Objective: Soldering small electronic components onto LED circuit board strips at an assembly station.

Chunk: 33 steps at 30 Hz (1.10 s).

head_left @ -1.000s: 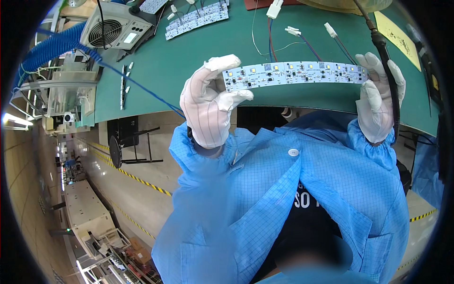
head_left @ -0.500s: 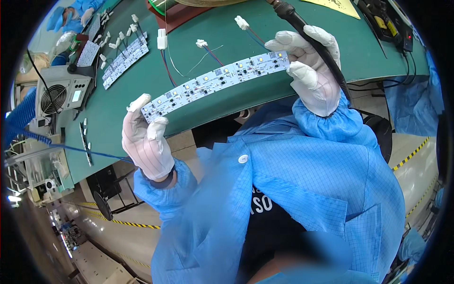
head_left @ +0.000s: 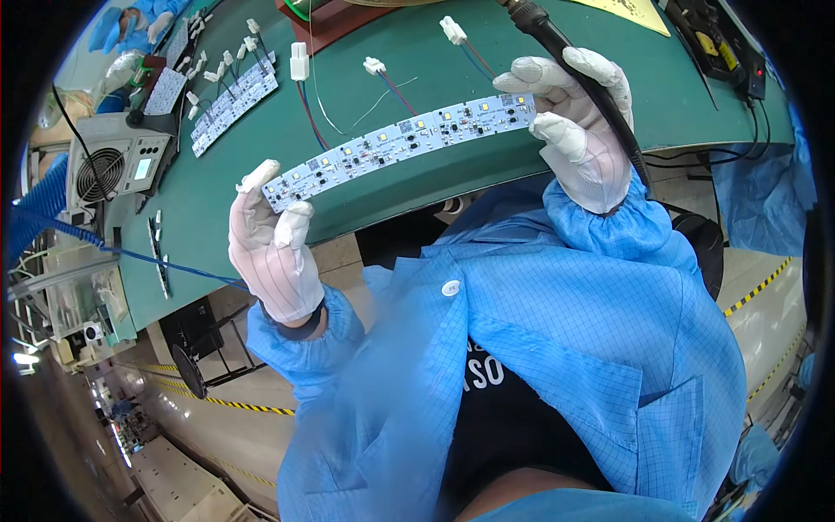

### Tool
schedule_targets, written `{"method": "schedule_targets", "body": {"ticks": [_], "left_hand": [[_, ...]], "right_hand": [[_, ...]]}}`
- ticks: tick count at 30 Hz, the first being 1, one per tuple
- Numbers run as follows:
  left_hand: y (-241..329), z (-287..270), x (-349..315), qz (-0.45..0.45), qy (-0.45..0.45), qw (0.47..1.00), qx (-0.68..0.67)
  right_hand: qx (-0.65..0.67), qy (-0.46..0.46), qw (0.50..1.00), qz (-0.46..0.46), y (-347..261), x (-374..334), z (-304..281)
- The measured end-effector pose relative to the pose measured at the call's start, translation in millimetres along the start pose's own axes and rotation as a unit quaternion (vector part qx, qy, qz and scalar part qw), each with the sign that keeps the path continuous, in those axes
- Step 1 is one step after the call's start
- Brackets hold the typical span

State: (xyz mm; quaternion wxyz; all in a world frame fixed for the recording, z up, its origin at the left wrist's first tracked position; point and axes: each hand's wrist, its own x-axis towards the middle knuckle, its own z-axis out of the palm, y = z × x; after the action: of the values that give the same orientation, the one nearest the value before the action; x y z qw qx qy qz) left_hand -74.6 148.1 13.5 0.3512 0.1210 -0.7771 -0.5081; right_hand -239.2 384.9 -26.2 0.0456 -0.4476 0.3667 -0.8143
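Note:
A long, slightly curved white LED circuit board (head_left: 383,155) is stretched between my gloved hands above the bench. My left hand (head_left: 277,248) pinches its left end between thumb and fingers. At the other end, my right hand (head_left: 578,126) grips the board and also has a black-handled soldering iron (head_left: 600,100) lying across the fingers; the iron's tip is out of view. Red and blue wires with white plugs lead off the board's far side: a left plug (head_left: 299,65), a middle plug (head_left: 374,66) and a right plug (head_left: 453,31).
More wired LED boards (head_left: 235,109) lie at the left on the green bench (head_left: 391,200). A bench unit with a fan (head_left: 113,165) stands beyond the left edge. Thin wire (head_left: 323,117) runs down from a red stand (head_left: 335,26). A co-worker (head_left: 130,28) is at far left.
The board's left end has risen slightly with my left hand, and the board looks flatter. Both hands keep their hold; the whole view has shifted a little.

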Motion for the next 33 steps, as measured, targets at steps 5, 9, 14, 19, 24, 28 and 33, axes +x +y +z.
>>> {"method": "schedule_targets", "body": {"ticks": [5,9,14,19,24,28,33], "left_hand": [[-2,-2,0,-0.044,-0.009,0.999,0.009],[-4,-7,5,-0.047,0.011,0.999,0.007],[-12,-46,44,0.069,0.025,0.974,0.215],[-73,-110,117,-0.002,0.085,0.993,0.078],[-149,-202,166,0.023,0.12,0.792,0.598],[-179,-287,170,-0.156,0.194,0.686,0.684],[-201,-381,145,-0.254,0.13,0.637,0.717]], "right_hand": [[-0.035,0.004,0.999,-0.009,-1,2,5],[-0.066,-0.005,0.998,-0.007,0,4,10],[-0.054,0.051,0.997,0.017,-2,3,14],[-0.097,0.043,0.994,0.014,-2,1,19],[-0.101,0.056,0.993,0.03,-4,1,22],[-0.141,0.047,0.989,0.026,-5,-1,19],[-0.128,0.045,0.99,0.031,-4,-2,15]]}}
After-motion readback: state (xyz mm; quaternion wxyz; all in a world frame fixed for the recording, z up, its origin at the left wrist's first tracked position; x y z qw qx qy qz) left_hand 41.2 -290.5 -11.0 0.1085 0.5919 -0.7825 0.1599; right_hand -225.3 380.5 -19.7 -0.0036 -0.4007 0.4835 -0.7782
